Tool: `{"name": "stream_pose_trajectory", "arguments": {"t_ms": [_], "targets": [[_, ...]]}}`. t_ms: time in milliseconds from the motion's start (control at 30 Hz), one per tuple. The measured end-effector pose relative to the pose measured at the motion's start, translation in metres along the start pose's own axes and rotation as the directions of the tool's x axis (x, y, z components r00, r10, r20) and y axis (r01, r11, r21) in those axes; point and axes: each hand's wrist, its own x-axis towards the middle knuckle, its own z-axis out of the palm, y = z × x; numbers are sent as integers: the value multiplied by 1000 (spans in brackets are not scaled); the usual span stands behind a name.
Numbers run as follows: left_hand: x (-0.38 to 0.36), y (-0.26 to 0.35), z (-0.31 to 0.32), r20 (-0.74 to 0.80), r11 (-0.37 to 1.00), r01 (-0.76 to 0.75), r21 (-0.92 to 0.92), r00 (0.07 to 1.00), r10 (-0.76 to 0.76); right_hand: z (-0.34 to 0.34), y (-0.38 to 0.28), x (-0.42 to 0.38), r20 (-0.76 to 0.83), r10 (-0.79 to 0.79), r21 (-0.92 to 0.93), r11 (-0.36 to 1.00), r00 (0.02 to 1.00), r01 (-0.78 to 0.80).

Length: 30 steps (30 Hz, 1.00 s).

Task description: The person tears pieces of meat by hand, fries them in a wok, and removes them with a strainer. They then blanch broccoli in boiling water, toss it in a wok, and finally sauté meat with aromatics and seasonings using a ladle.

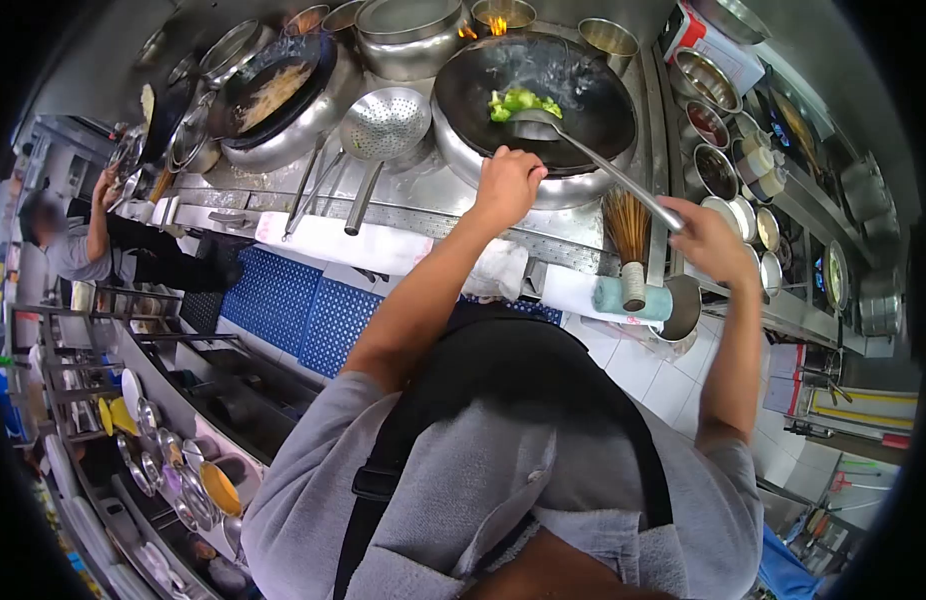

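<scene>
My right hand (711, 240) is closed around the long handle of a metal ladle (605, 165). The ladle's bowl rests inside a large black wok (473, 105), touching some bright green vegetables (523, 103). My left hand (509, 187) has its fingers curled at the near rim of this wok, gripping its edge. Pale steam or smoke rises from the wok's far side.
A perforated strainer (385, 124) lies left of the wok; a brush (626, 235) stands to its right. Another wok (273, 95) holds pale food. Flames (497, 25) burn behind. Bowls of seasonings (716, 172) line the right. A co-worker (93, 245) stands far left.
</scene>
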Motion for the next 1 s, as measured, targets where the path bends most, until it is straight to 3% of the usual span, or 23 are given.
{"name": "stream_pose_trajectory", "arguments": {"t_ms": [33,100,200,267,367,433,500,533,633,667,733,767,833,900,967,1000], "targets": [[-8,-2,5,-10,1000,4,19,1000,-4,12,15,9,-57,-79,-6,997,995,79],[-30,6,8,-26,998,8,57,1000,-6,31,-13,18,-113,121,-59,990,986,-128],[-74,32,-23,18,998,26,-59,1000,-25,52,7,-1,-247,102,260,965,964,-35],[-63,34,-38,25,998,2,-68,1000,-1,68,13,-19,-251,173,544,839,952,-9],[-18,1,-15,-10,998,-14,-59,1000,14,89,16,4,-293,182,590,807,939,28],[1,-14,-1,126,997,68,-30,990,-64,101,38,46,-401,134,343,939,906,13],[-3,-18,7,-78,999,-52,2,996,52,103,30,79,-474,87,99,994,876,-45],[-4,-20,8,-172,994,-108,30,979,111,101,31,91,-474,94,82,995,876,-62],[-57,-20,-9,-40,951,308,30,951,-307,116,42,108,-424,150,1,986,893,-165],[-80,-29,-8,2,911,387,142,920,-391,122,45,110,-427,148,-41,982,892,-183],[-114,-48,-8,189,849,493,188,830,-524,115,40,116,-407,123,-93,980,905,-175],[-125,-54,-8,264,821,531,211,778,-571,114,27,113,-412,111,-217,952,904,-215],[-137,-55,-6,302,811,543,217,753,-585,120,9,105,-498,-212,-490,869,841,-71],[-143,-44,-1,288,796,543,270,743,-604,137,-11,96,-268,-274,-353,920,924,170],[-135,-35,1,316,761,562,325,693,-647,192,-5,101,21,-114,-178,977,993,116],[-132,-34,6,335,740,577,346,661,-672,224,6,105,82,-68,-303,949,994,90]]}}
